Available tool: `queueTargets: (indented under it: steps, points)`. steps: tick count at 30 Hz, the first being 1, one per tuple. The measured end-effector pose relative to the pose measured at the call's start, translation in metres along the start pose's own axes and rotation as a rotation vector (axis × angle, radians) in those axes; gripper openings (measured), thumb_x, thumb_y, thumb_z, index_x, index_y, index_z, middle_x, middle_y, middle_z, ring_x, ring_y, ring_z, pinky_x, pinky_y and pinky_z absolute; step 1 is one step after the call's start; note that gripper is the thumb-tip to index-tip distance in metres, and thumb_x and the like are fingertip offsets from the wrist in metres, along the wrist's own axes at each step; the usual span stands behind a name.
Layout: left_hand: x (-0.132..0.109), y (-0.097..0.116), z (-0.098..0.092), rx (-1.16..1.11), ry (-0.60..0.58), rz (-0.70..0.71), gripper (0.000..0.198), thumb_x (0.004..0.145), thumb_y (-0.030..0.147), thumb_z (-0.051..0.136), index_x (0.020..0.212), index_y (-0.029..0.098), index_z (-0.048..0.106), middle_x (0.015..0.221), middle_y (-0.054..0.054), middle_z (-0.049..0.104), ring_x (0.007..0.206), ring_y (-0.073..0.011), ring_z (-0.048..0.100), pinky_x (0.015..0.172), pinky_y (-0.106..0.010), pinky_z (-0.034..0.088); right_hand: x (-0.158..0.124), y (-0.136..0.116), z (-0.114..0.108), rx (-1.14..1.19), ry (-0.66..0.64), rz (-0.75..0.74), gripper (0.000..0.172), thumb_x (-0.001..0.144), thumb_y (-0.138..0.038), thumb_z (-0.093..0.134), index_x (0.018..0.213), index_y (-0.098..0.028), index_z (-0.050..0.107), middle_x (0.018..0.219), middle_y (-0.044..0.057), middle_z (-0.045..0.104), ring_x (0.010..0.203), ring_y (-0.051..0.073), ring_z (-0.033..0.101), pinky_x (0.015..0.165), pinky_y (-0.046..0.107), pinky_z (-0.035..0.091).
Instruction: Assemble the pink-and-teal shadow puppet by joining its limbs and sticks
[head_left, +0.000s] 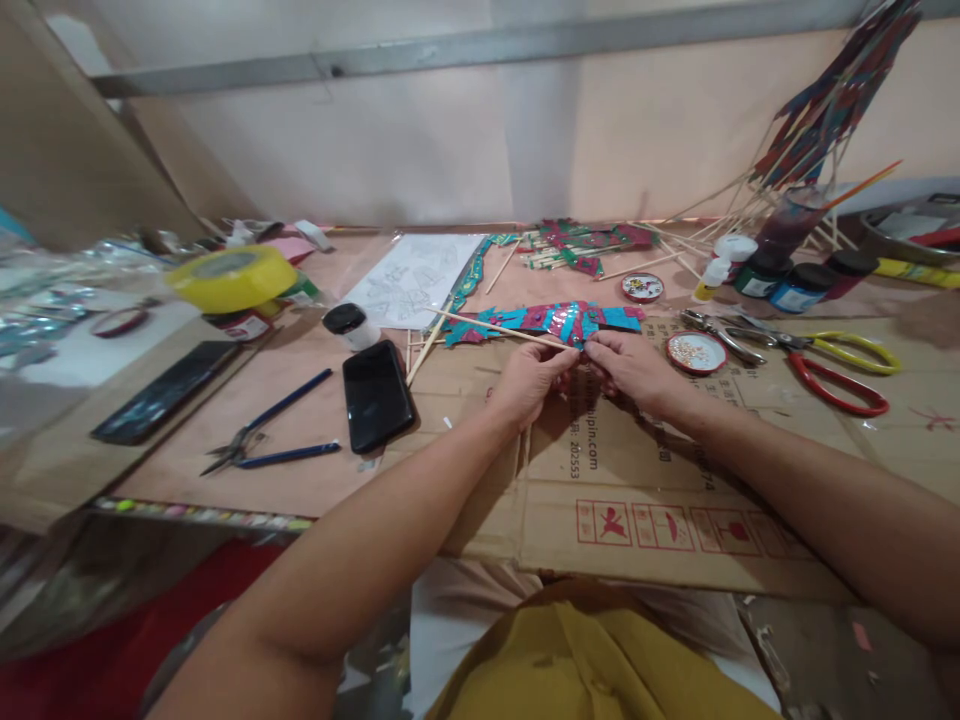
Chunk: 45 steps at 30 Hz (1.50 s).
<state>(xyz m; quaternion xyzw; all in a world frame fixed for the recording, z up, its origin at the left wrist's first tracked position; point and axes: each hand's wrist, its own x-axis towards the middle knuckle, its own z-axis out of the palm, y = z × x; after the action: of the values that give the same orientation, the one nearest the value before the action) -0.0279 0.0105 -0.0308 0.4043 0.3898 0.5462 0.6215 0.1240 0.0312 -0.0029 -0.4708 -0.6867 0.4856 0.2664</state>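
I find left grip (529,385) and right grip (637,370) pinching a teal-and-magenta cut-out (555,320), with a stick (495,328) across it. A dish (696,352) right of the right grip holds pale specks.

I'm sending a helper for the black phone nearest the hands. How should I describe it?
On the worktable, look just left of the left hand holding the painted cutout. The phone lies there between blue scissors and cardboard. The other phone lies farther left, on a separate board.
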Motion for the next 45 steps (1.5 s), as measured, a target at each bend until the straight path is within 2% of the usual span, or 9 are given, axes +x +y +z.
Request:
queueTargets:
  steps: [10, 22, 30, 36, 45]
  points:
    - [0.0011, -0.0006, -0.0017, 0.013, -0.006, -0.009, 0.029, 0.065, 0.035, 0.079, 0.067, 0.013, 0.061, 0.055, 0.002, 0.053, 0.048, -0.0064, 0.045, 0.048, -0.021, 0.032, 0.0007, 0.0031, 0.0012, 0.011, 0.002, -0.023, 0.024, 0.087, -0.036, 0.047, 0.069, -0.021, 0.044, 0.049, -0.007, 0.042, 0.043, 0.009, 0.037, 0.045, 0.023, 0.026]
    - [0.0014, 0.0012, -0.0022, -0.026, -0.012, -0.022, 0.027, 0.065, 0.032, 0.08, 0.067, 0.015, 0.059, 0.053, 0.004, 0.052, 0.047, -0.0054, 0.044, 0.046, -0.019, 0.032, -0.0032, 0.0023, 0.007, 0.207, 0.029, 0.004, 0.027, 0.087, -0.036, 0.053, 0.067, -0.021, 0.044, 0.048, -0.008, 0.041, 0.038, 0.007, 0.035, 0.039, 0.022, 0.024]
    - [0.0002, 0.0017, -0.002, 0.001, -0.012, -0.027, 0.026, 0.066, 0.032, 0.078, 0.068, 0.013, 0.06, 0.055, 0.003, 0.053, 0.048, -0.0058, 0.045, 0.047, -0.02, 0.033, -0.0019, 0.0024, 0.0056, 0.061, 0.031, -0.079, 0.027, 0.088, -0.034, 0.049, 0.065, -0.021, 0.043, 0.051, -0.006, 0.044, 0.044, 0.008, 0.038, 0.045, 0.024, 0.029]
    - [-0.0006, 0.0018, -0.0018, -0.003, -0.013, -0.023, 0.025, 0.066, 0.031, 0.078, 0.068, 0.013, 0.06, 0.056, 0.003, 0.054, 0.049, -0.0058, 0.045, 0.048, -0.021, 0.033, -0.0011, 0.0009, 0.003, -0.02, 0.002, -0.085, 0.024, 0.088, -0.033, 0.045, 0.068, -0.021, 0.044, 0.053, -0.006, 0.044, 0.047, 0.009, 0.039, 0.049, 0.025, 0.028]
    - [-0.0005, 0.0011, -0.0025, 0.012, -0.014, -0.025, 0.024, 0.067, 0.031, 0.078, 0.067, 0.014, 0.06, 0.055, 0.002, 0.054, 0.049, -0.0067, 0.046, 0.048, -0.022, 0.034, -0.0011, -0.0014, 0.0018, -0.104, 0.037, -0.088, 0.017, 0.084, -0.029, 0.045, 0.071, -0.02, 0.052, 0.056, -0.005, 0.045, 0.051, 0.011, 0.039, 0.051, 0.025, 0.027]
